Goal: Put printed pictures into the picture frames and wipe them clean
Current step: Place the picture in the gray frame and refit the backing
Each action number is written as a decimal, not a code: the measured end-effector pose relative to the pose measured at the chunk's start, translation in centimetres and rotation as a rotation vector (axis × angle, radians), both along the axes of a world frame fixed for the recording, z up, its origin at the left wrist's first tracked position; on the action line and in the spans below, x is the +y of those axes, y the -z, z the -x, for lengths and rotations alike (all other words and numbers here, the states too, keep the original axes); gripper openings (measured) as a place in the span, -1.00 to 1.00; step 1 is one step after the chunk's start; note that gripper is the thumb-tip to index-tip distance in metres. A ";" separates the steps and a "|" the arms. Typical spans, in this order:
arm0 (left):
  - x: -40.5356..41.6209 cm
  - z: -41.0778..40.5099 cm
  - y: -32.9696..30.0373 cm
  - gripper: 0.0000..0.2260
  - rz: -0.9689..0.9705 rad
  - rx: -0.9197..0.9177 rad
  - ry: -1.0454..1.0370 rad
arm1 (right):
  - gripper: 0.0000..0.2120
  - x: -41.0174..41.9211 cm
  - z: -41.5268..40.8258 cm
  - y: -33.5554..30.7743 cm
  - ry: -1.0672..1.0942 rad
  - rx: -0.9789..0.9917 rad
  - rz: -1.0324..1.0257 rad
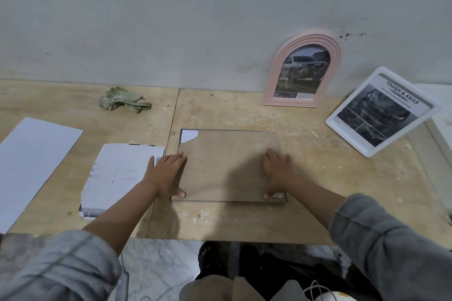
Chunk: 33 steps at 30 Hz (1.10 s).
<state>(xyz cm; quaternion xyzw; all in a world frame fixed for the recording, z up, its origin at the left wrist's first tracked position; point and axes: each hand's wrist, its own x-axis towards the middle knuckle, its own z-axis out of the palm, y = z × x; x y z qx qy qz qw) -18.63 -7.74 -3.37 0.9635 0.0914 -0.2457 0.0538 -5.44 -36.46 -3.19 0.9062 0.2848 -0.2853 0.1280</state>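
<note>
Plywood table (220,217) | backing board (227,166) in face-down frame (182,132) | left hand (166,173), right hand (277,168): fingers flat, pressing board

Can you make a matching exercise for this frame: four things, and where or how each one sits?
Things:
1. pink arched frame
2. white frame
3. green cloth
4. backing board

States:
A. crumpled on the table, far left
B. flat, under both hands
C. upright against the wall
D. tilted at the right edge

Pairs: 1-C, 2-D, 3-A, 4-B
</note>
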 end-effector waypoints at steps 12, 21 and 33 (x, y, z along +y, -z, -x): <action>-1.5 1.0 1.8 0.08 0.095 -0.121 -0.108 | 0.23 -0.8 0.9 1.3 0.144 0.093 -0.126; -2.3 1.0 2.3 0.09 0.102 -0.118 -0.145 | 0.18 -1.8 1.0 2.2 0.128 0.059 -0.169; 2.0 0.0 0.9 -0.21 0.097 -0.052 0.064 | 0.16 6.8 1.2 1.8 -0.051 0.077 -0.135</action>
